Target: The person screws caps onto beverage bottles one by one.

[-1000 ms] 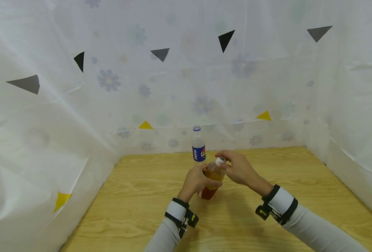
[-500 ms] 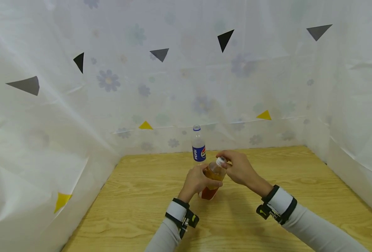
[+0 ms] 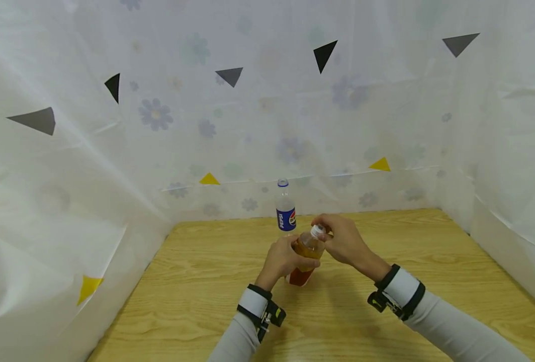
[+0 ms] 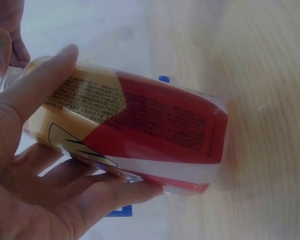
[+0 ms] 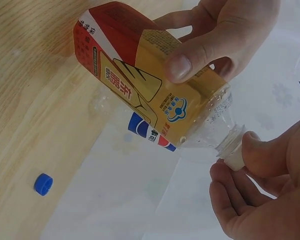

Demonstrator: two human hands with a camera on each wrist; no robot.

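A plastic drink bottle with a red and gold label leans to the right, its neck up. My left hand grips its body, the thumb across the near side and the fingers beneath in the left wrist view. At the neck, my right hand pinches the white cap between thumb and fingers. The cap sits at the bottle's mouth; whether it is loose I cannot tell. Just behind stands a clear Pepsi bottle with a blue label and no cap on it.
A blue bottle cap lies on the wooden table in the right wrist view. White patterned sheeting with stuck-on triangles walls the table at the back and sides.
My right hand and wrist have turned very slightly at the white cap. The left hand keeps its grip, and both bottles stay where they were.
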